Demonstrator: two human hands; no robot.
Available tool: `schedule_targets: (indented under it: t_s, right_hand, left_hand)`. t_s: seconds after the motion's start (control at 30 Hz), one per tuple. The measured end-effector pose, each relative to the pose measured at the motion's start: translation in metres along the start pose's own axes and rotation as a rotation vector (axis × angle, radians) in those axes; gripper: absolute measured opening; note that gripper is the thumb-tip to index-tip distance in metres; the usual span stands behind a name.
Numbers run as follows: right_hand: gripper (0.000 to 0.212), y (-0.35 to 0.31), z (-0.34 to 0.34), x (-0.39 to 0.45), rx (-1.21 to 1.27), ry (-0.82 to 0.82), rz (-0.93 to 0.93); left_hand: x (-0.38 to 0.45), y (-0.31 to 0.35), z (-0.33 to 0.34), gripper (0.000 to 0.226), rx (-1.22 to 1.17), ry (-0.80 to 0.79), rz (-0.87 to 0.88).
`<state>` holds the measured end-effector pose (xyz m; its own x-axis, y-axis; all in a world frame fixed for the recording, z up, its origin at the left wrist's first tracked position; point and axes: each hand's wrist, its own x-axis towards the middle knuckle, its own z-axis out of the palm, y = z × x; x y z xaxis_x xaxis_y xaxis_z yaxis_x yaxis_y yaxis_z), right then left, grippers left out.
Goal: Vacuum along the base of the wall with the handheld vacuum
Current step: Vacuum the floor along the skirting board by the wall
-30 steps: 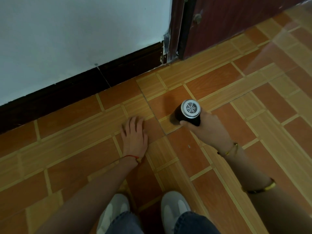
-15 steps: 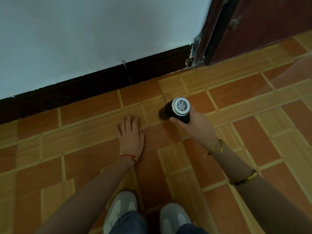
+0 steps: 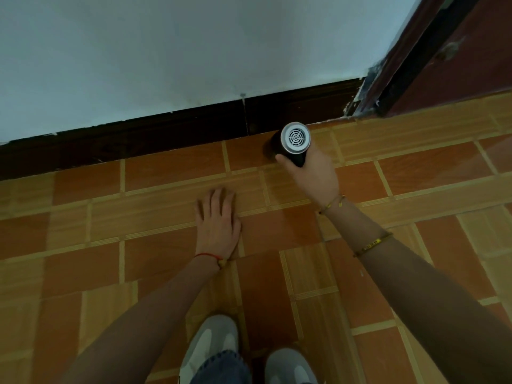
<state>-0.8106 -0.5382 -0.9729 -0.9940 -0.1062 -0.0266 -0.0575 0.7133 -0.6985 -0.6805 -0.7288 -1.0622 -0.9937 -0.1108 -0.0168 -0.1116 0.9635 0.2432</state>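
Observation:
My right hand (image 3: 313, 170) grips the handheld vacuum (image 3: 294, 142), a short black cylinder with a silver grilled rear end facing me. Its front end points down at the floor right beside the dark baseboard (image 3: 166, 137) under the pale wall (image 3: 194, 51); the nozzle itself is hidden behind the body. My left hand (image 3: 217, 223) lies flat on the tiled floor, fingers together and spread forward, holding nothing, well short of the baseboard.
Orange and tan floor tiles (image 3: 415, 189) run up to the wall. A dark red door and frame (image 3: 443, 51) stand at the upper right, just past the baseboard's end. My two grey shoes (image 3: 210, 345) are at the bottom.
My right hand has carried the vacuum forward from the open floor up to the baseboard. The left hand has stayed planted on the tiles. The view has shifted towards the wall.

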Motion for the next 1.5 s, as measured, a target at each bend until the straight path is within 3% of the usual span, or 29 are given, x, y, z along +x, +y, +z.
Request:
schedule_targets:
  t_s: [0.13, 0.37, 0.67, 0.8, 1.0, 1.17, 1.33, 1.5]
  right_hand:
    - [0.068, -0.007, 0.013, 0.012, -0.007, -0.05, -0.051]
    - [0.072, -0.005, 0.01, 0.032, -0.026, 0.164, 0.058]
    - [0.075, -0.049, 0.061, 0.011, -0.057, -0.018, -0.152]
    - [0.069, -0.038, 0.049, 0.018, -0.05, 0.02, -0.081]
    - [0.075, -0.015, 0.027, 0.018, -0.064, 0.17, 0.031]
    - [0.067, -0.046, 0.05, 0.004, -0.015, 0.05, -0.032]
    - [0.074, -0.083, 0.08, -0.008, -0.006, -0.14, -0.15]
    - [0.07, -0.079, 0.074, -0.001, -0.033, -0.066, -0.074]
  left_hand:
    - [0.0, -0.004, 0.0, 0.051, -0.064, 0.022, 0.01]
    - [-0.002, -0.021, -0.002, 0.052, -0.071, 0.011, 0.02]
    - [-0.003, -0.023, -0.004, 0.054, -0.106, 0.038, 0.04]
    - [-0.003, -0.022, -0.005, 0.052, -0.1, 0.031, 0.035]
    - [-0.012, -0.036, -0.012, 0.051, -0.081, 0.023, -0.015]
    - [-0.022, -0.055, -0.02, 0.051, -0.048, 0.033, -0.086]
    - [-0.035, -0.073, -0.022, 0.051, -0.028, 0.047, -0.18]
    - [-0.044, -0.083, -0.024, 0.055, 0.021, 0.003, -0.188]
